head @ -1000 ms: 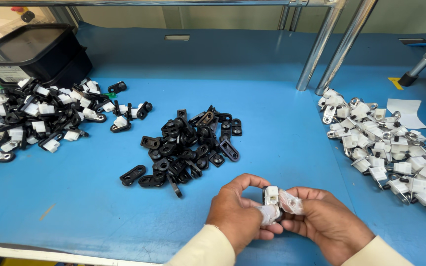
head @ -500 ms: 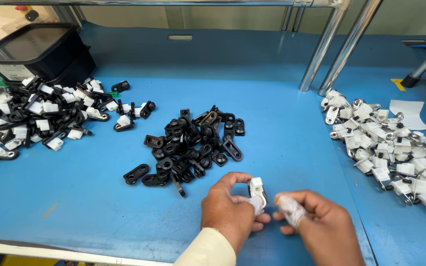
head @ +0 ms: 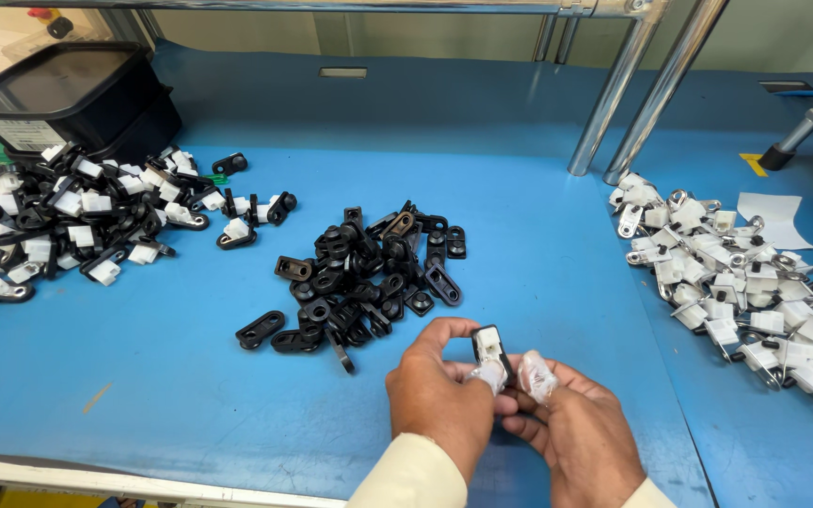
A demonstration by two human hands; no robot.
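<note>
— How are your hands sitting right now?

— I'm holding both low, just on my side of the black pile [head: 359, 273]. My left hand [head: 439, 400] is turning its back up to me, fingers curling over to the right, thumb and forefinger pinching closed on the small black-and-white part [head: 489, 350].

— And the other one?

— My right hand [head: 576, 433] is pressing against the left, knuckles meeting, fingers folding in underneath. Its thumb tip, wearing a clear cover, is sitting just beside the part.

— Wrists?

— Both are angling inward toward each other, cream sleeves [head: 411, 475] reaching down to them, farther from the pile than the hands.
</note>
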